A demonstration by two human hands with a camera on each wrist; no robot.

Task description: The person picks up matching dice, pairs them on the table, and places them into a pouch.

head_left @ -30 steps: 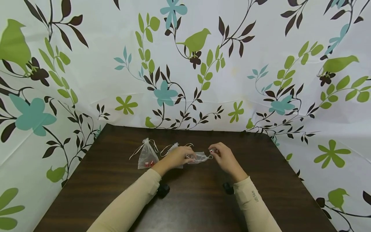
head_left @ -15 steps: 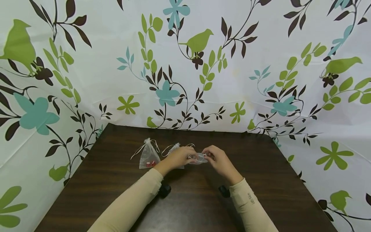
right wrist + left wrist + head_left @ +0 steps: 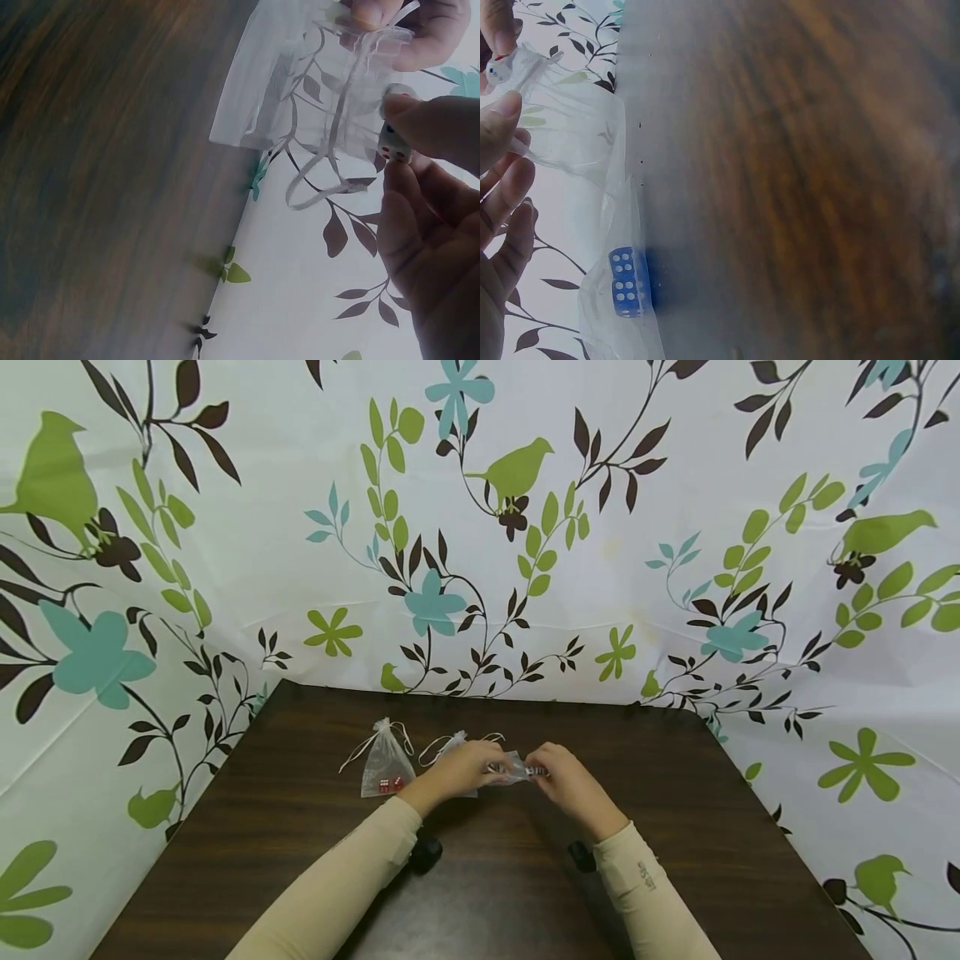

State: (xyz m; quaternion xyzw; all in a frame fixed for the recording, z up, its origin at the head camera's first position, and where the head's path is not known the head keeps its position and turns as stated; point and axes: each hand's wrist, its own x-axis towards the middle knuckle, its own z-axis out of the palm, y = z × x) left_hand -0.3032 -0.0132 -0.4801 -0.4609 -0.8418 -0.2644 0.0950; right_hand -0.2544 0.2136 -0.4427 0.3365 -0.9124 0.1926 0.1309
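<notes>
My left hand (image 3: pixel 463 766) holds a small sheer drawstring bag (image 3: pixel 515 768) near its mouth, above the table. At that mouth is my right hand (image 3: pixel 564 777), its thumb and fingers pinching white dice (image 3: pixel 394 142) with red and dark dots. In the right wrist view the bag's cord (image 3: pixel 306 199) loops down beside the dice. Whether the dice are inside the mouth or just beside it, I cannot tell. Under my left hand lies another sheer bag (image 3: pixel 600 311) with blue dice (image 3: pixel 626 281) in it, partly covered by the hand in the head view.
To the left, a sheer drawstring bag (image 3: pixel 381 752) containing red dice (image 3: pixel 391 785) lies on the dark wooden table (image 3: pixel 495 893). A white cloth (image 3: pixel 660 427) patterned with birds and leaves hangs behind and at the sides of the table.
My right hand has moved left with the white dice, from beside the bag's cord to its mouth. The left hand has stayed nearly still; the bag looks more bunched.
</notes>
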